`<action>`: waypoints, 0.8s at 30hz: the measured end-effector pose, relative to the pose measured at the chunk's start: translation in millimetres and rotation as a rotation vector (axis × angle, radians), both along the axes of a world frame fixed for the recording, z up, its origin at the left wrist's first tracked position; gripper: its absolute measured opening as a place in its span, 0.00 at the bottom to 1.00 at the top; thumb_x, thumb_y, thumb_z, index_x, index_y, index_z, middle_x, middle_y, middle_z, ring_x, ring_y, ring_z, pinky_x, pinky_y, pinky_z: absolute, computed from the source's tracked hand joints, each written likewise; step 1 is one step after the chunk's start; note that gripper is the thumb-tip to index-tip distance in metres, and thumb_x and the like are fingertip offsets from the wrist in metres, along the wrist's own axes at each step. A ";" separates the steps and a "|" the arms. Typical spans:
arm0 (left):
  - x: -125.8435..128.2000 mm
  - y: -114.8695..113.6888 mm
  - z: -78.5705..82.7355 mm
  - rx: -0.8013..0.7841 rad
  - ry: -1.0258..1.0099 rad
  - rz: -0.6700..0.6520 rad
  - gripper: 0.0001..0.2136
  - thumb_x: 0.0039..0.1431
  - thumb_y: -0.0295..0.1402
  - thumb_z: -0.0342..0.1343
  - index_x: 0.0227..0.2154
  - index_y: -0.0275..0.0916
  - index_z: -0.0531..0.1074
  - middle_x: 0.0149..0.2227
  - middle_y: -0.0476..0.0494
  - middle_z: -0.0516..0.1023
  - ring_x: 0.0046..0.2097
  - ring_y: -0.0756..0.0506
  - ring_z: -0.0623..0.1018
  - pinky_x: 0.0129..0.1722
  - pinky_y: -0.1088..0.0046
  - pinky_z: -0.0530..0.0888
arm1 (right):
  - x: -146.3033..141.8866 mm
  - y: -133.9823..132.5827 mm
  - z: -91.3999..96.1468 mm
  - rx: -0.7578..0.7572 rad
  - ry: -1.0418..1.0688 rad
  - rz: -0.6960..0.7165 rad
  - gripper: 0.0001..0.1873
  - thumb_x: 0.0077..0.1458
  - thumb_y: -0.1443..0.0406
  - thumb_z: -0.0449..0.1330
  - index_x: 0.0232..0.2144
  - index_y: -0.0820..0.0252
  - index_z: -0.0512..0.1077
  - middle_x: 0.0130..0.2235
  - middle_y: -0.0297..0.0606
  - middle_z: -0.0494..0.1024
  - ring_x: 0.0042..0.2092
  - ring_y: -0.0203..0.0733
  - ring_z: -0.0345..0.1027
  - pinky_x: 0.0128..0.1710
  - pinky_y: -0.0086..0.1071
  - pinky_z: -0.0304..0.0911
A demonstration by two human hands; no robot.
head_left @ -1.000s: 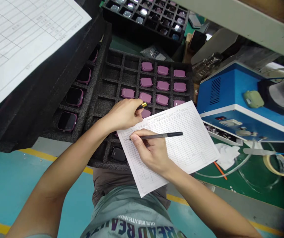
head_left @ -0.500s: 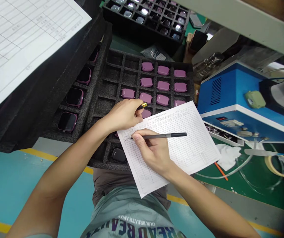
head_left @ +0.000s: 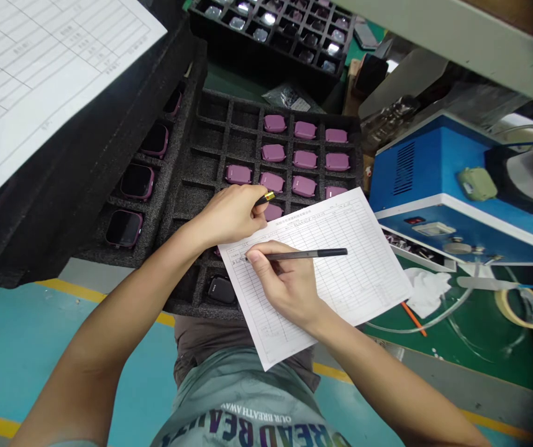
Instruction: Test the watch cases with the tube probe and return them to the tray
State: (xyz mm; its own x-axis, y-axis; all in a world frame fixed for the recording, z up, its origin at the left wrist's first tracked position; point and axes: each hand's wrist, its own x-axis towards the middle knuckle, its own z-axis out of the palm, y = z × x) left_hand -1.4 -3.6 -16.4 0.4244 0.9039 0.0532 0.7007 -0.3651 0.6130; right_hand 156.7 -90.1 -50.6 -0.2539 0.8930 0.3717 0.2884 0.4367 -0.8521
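My right hand (head_left: 289, 282) grips a dark pen (head_left: 313, 253), its tip at the left part of a printed form sheet (head_left: 341, 298) ruled into a grid. Small handwriting shows near the tip. My left hand (head_left: 236, 214) is closed around what looks like a black pen cap with a gold end (head_left: 266, 198), and rests at the sheet's upper left edge. Beneath the paper lies a black foam tray (head_left: 196, 164) with purple watch cases (head_left: 304, 159) in several compartments. A black watch case (head_left: 222, 289) sits in a near compartment, close to the sheet.
Stacked foam trays (head_left: 89, 136) at left carry another printed sheet (head_left: 52, 68) and dark-screened watches (head_left: 124, 228). A further tray (head_left: 266, 59) of watch parts stands behind. At right are a blue machine (head_left: 434, 167), a tape roll (head_left: 499, 304), crumpled tissue (head_left: 427, 292) and tubing.
The view has shifted very slightly. Both hands, the pen and the sheet keep nearly the same places, with the pen tip still on the same part of the form.
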 end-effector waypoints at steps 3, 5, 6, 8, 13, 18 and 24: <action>0.6 -0.3 0.9 -0.011 -0.003 -0.002 0.11 0.50 0.24 0.58 0.23 0.43 0.60 0.24 0.53 0.68 0.26 0.47 0.65 0.29 0.68 0.57 | 0.2 0.0 0.0 0.000 -0.001 0.003 0.09 0.66 0.66 0.59 0.33 0.57 0.77 0.31 0.36 0.82 0.33 0.40 0.77 0.37 0.35 0.74; 1.1 -0.3 1.5 -0.014 -0.001 0.002 0.11 0.50 0.24 0.57 0.23 0.43 0.61 0.24 0.53 0.68 0.27 0.47 0.65 0.30 0.68 0.57 | 0.2 0.0 -0.4 0.001 0.003 -0.008 0.09 0.66 0.66 0.59 0.33 0.57 0.77 0.31 0.36 0.82 0.33 0.40 0.77 0.38 0.35 0.74; 1.2 -0.3 1.6 -0.014 0.002 0.004 0.11 0.50 0.24 0.57 0.23 0.43 0.61 0.24 0.52 0.68 0.27 0.47 0.64 0.30 0.68 0.57 | 0.2 0.1 -0.6 0.002 0.003 -0.014 0.09 0.66 0.65 0.59 0.33 0.57 0.77 0.31 0.36 0.83 0.33 0.41 0.77 0.38 0.36 0.74; 1.2 -0.1 1.5 -0.013 0.006 0.005 0.10 0.50 0.24 0.57 0.23 0.43 0.61 0.24 0.52 0.68 0.27 0.47 0.64 0.30 0.68 0.56 | 0.3 0.1 -0.6 0.001 0.000 -0.017 0.09 0.66 0.65 0.59 0.33 0.56 0.77 0.31 0.36 0.83 0.33 0.41 0.77 0.37 0.36 0.75; 0.6 0.3 0.2 -0.003 0.001 -0.001 0.11 0.50 0.24 0.57 0.23 0.43 0.59 0.24 0.53 0.67 0.26 0.48 0.62 0.30 0.68 0.55 | 0.9 -0.2 0.2 0.014 -0.008 -0.009 0.09 0.66 0.66 0.59 0.32 0.56 0.76 0.31 0.36 0.82 0.33 0.40 0.77 0.37 0.35 0.74; 0.5 0.5 -1.8 0.006 -0.007 -0.003 0.11 0.50 0.24 0.57 0.23 0.43 0.59 0.24 0.53 0.68 0.26 0.48 0.63 0.29 0.67 0.55 | 1.4 -0.5 -0.4 0.008 -0.013 -0.015 0.09 0.66 0.66 0.59 0.33 0.56 0.76 0.31 0.35 0.82 0.33 0.40 0.77 0.37 0.35 0.74; 0.7 0.5 -0.7 0.000 0.004 -0.004 0.11 0.50 0.24 0.57 0.23 0.43 0.59 0.24 0.52 0.67 0.26 0.48 0.63 0.30 0.68 0.56 | 0.7 0.1 -0.8 0.015 -0.001 -0.009 0.09 0.66 0.67 0.59 0.33 0.57 0.77 0.32 0.35 0.82 0.34 0.40 0.77 0.38 0.35 0.74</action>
